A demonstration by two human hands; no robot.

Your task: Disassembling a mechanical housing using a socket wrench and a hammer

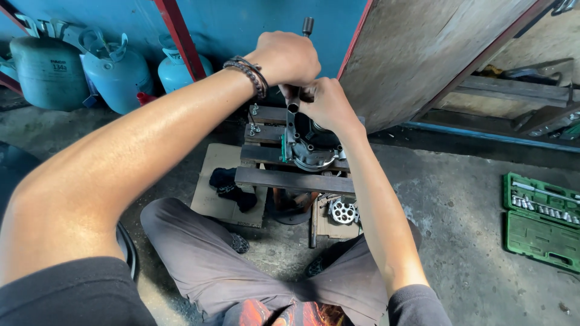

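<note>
My left hand (289, 57), with dark bead bracelets at the wrist, grips a metal wrench handle (306, 26) whose top end sticks up above the fist. Just below and right, my right hand (326, 102) is closed around the lower part of the same tool. The tool stands on a dark metal compressor body (311, 148) with a silvery rim, which rests on a small slatted wooden stand (290, 179). A round silver plate with holes (343, 211) lies under the stand's right side.
Pale blue gas cylinders (115, 72) line the blue wall at the back left. An open green socket set case (541, 220) lies on the concrete floor at right. Cardboard with a black cloth (232, 188) sits left of the stand. A wooden board (435, 54) leans at the right.
</note>
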